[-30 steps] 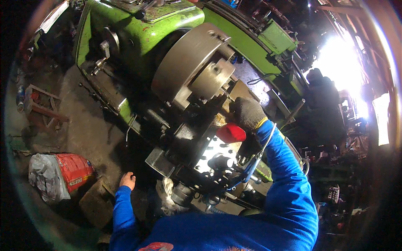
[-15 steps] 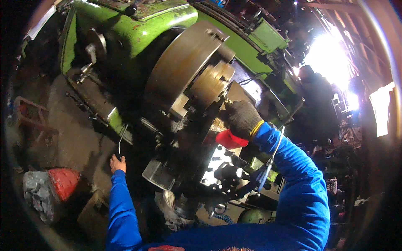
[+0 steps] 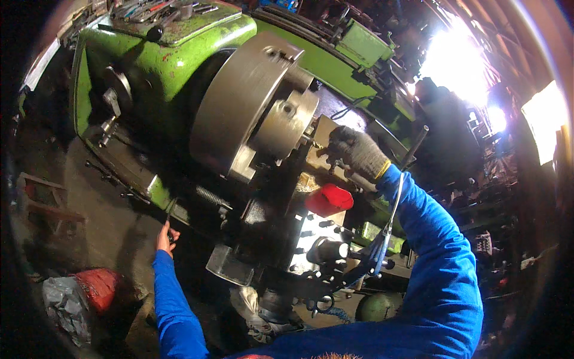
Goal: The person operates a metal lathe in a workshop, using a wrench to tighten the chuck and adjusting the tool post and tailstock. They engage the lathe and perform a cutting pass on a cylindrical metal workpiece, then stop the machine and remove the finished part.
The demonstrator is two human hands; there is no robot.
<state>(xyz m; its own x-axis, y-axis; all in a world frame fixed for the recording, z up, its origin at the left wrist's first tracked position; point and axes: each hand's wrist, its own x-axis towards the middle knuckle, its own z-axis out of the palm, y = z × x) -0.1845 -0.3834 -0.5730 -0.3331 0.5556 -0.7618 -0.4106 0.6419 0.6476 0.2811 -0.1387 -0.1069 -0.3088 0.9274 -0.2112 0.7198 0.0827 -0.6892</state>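
A big steel lathe chuck (image 3: 239, 107) sits on the green lathe, with a round metal workpiece (image 3: 284, 125) in its jaws. My right hand (image 3: 359, 152), in a grey knit glove with a yellow cuff, is just right of the workpiece. Its fingers are closed around something small; a thin metal tip (image 3: 312, 142) shows between them and the workpiece, but its kind is unclear. Low on the left, my bare left hand (image 3: 167, 237) is wrapped around a bent metal lever (image 3: 171, 207) at the machine's front edge.
A red object (image 3: 329, 200) lies by the tool post (image 3: 327, 248), below my right hand. A hose (image 3: 382, 239) on a thin pipe runs beside my right forearm. Tools lie on the headstock top (image 3: 203, 21). A grey and red bag (image 3: 75, 299) is on the floor.
My right hand has drawn back slightly to the right, away from the workpiece. The chuck has turned: a hole in the workpiece now faces up. My left hand remains on the lever. The view has shifted.
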